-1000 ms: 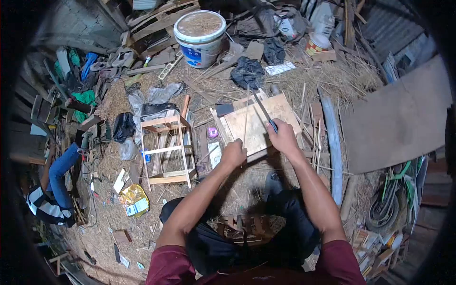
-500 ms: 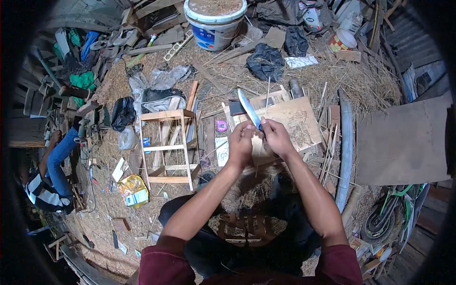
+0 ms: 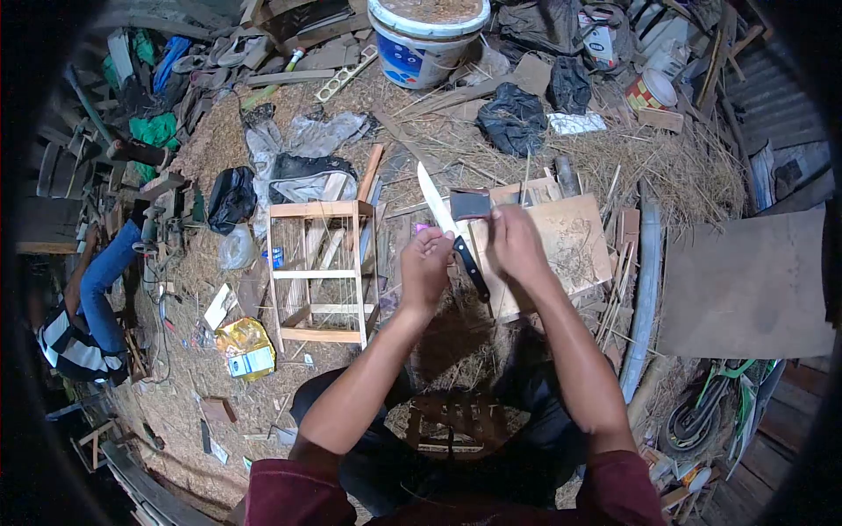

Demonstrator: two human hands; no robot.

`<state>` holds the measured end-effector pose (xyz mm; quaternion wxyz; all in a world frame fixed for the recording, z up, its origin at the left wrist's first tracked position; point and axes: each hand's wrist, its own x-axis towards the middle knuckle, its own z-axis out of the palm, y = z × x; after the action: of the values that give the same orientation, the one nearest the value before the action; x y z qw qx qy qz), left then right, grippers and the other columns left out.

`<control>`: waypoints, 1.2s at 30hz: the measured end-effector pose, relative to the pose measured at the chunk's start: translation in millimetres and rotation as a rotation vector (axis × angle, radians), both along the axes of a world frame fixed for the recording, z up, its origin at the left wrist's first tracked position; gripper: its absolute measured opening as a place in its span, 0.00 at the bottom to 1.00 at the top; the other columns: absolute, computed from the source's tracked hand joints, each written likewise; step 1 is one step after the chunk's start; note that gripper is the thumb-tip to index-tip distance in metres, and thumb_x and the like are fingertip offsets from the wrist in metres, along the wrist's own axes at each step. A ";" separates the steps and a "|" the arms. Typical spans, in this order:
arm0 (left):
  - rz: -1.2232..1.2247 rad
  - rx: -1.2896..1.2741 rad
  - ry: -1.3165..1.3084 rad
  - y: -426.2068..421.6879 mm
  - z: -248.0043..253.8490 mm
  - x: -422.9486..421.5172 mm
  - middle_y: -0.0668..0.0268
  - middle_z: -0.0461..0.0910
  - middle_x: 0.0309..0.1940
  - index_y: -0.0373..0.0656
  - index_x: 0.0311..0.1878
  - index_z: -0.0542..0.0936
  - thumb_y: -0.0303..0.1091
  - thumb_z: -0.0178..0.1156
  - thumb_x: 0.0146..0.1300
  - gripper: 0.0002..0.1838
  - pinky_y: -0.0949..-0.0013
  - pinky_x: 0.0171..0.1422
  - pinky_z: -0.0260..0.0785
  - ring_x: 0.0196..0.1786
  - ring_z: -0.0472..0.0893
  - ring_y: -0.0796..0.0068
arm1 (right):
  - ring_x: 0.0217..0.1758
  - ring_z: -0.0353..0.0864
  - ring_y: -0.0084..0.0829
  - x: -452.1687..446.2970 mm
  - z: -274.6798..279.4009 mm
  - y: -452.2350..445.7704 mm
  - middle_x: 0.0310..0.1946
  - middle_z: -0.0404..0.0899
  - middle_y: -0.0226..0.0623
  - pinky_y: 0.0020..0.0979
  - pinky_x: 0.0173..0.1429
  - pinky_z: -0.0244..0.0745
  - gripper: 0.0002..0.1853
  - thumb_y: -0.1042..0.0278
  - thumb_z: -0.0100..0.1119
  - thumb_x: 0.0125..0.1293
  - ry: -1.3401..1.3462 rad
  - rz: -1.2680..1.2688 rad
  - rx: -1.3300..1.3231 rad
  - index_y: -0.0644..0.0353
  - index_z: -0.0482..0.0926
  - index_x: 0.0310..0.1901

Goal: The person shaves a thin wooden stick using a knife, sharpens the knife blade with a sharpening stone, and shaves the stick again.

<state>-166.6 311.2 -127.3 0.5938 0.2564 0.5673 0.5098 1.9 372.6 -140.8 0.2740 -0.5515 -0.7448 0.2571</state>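
A knife with a black handle (image 3: pixel 472 270) and a bright blade pointing up and away lies against the fingers of my left hand (image 3: pixel 427 267), which is closed on it. Just to the right, my right hand (image 3: pixel 517 245) is closed in a pinch at a thin stick (image 3: pixel 526 180) that rises above it. Beneath my hands, a pale wooden board (image 3: pixel 574 241) rests on the ground. A dark flat piece (image 3: pixel 470 203) lies at the board's far left corner, beyond my fingers.
A small wooden frame (image 3: pixel 317 273) stands at the left. A bucket (image 3: pixel 430 44) and black plastic (image 3: pixel 513 118) are beyond. A long grey pole (image 3: pixel 645 280) and a flat sheet (image 3: pixel 745 289) lie right. Another person (image 3: pixel 83 337) is at far left.
The knife has passed from my right hand to my left, its handle now pointing toward me. My right hand has moved to the stick, and the view has shifted.
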 end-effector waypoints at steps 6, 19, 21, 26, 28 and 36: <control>0.091 -0.075 -0.154 -2.3 10.8 -22.2 0.69 0.79 0.29 0.41 0.42 0.75 0.36 0.58 0.70 0.08 0.74 0.31 0.73 0.28 0.78 0.80 | 0.57 0.71 0.56 -25.7 -12.2 27.5 0.53 0.72 0.59 0.45 0.63 0.67 0.23 0.71 0.62 0.60 -0.038 -0.056 0.110 0.69 0.71 0.57; 0.099 0.063 -0.115 5.0 34.4 -28.2 0.65 0.79 0.29 0.43 0.47 0.71 0.36 0.52 0.72 0.08 0.77 0.27 0.67 0.23 0.72 0.82 | 0.51 0.76 0.53 -36.1 -34.5 41.4 0.44 0.76 0.52 0.44 0.53 0.72 0.19 0.69 0.68 0.58 -0.067 -0.045 0.035 0.65 0.78 0.50; 0.069 0.070 -0.079 -0.1 41.8 -26.3 0.66 0.78 0.27 0.43 0.47 0.71 0.36 0.52 0.72 0.08 0.77 0.26 0.64 0.21 0.71 0.82 | 0.49 0.76 0.53 -30.8 -11.4 41.9 0.43 0.76 0.51 0.44 0.53 0.72 0.17 0.70 0.67 0.58 0.090 -0.140 0.103 0.65 0.78 0.49; -0.103 0.086 0.152 -12.1 35.2 -32.8 0.67 0.77 0.25 0.40 0.47 0.70 0.34 0.52 0.72 0.08 0.76 0.24 0.63 0.22 0.71 0.83 | 0.45 0.78 0.36 -19.7 77.6 13.1 0.43 0.78 0.47 0.34 0.51 0.73 0.15 0.61 0.57 0.70 0.557 -0.259 -0.025 0.64 0.74 0.49; -0.169 0.106 0.217 -19.3 52.7 -24.7 0.66 0.80 0.26 0.37 0.44 0.72 0.32 0.52 0.71 0.08 0.72 0.29 0.65 0.23 0.72 0.81 | 0.44 0.79 0.35 -25.2 90.1 -19.5 0.41 0.80 0.48 0.35 0.50 0.74 0.21 0.55 0.55 0.72 0.623 -0.188 0.097 0.67 0.70 0.52; -0.308 0.408 0.554 -64.7 94.5 10.3 0.64 0.80 0.23 0.39 0.40 0.71 0.26 0.56 0.64 0.05 0.70 0.26 0.62 0.21 0.75 0.75 | 0.36 0.81 0.42 -18.9 120.3 -101.7 0.38 0.78 0.50 0.39 0.43 0.76 0.20 0.59 0.60 0.69 0.380 -0.110 0.230 0.69 0.69 0.49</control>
<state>-156.4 246.4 -32.8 0.4242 0.5796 0.5482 0.4284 -17.0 270.9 -20.4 0.4842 -0.4980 -0.6729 0.2544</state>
